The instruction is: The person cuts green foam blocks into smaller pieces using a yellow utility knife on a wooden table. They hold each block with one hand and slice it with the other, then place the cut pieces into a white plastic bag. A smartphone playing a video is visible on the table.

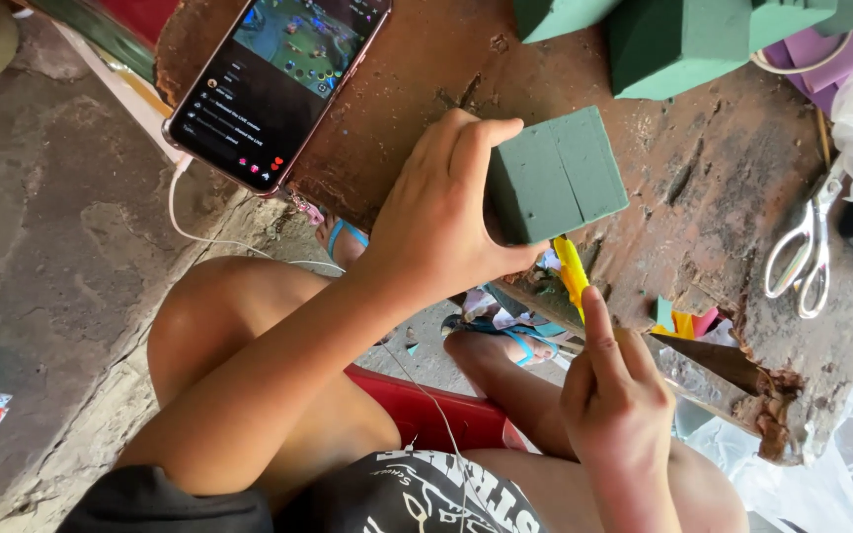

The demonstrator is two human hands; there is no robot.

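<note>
My left hand [446,212] grips a dark green foam block [557,176] and holds it on edge at the near side of a worn brown wooden table [703,188]. A thin line runs across the block's top face. Just below it, my right hand [616,400] is shut on a yellow-handled cutter [573,274], forefinger stretched up along the handle. The cutter's tip sits under the block's lower edge; whether it touches the foam I cannot tell.
A phone [273,79] with a lit screen and white cable lies on the table's left end. More green foam blocks [678,44] sit at the far edge. White-handled scissors [810,242] lie right. Coloured paper scraps [688,321] lie near the broken edge.
</note>
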